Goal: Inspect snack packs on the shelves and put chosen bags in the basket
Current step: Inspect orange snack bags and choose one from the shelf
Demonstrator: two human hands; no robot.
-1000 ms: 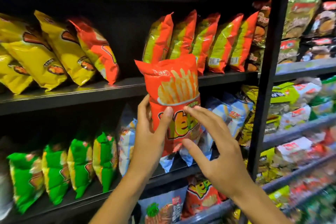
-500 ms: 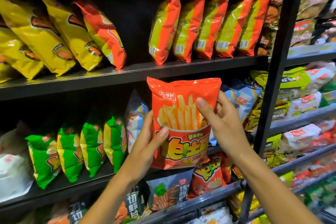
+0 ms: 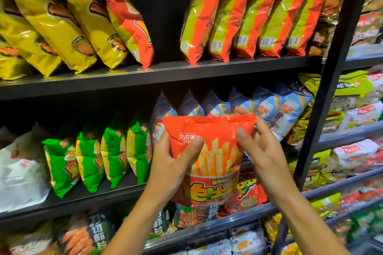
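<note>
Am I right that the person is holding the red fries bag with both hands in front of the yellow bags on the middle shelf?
Not quite: the head view shows both the left hand and right hand holding the red fries bag, but in front of the blue-and-white bags; the yellow bags stand on the shelf above.

A fries bag is being held upright in front of the middle shelf, gripped by the left hand at its left edge and by the right hand at its upper right corner. Behind it, striped bags are being kept in a row; left of them, standing bags. Above, on the upper shelf, leaning bags are being displayed.
</note>
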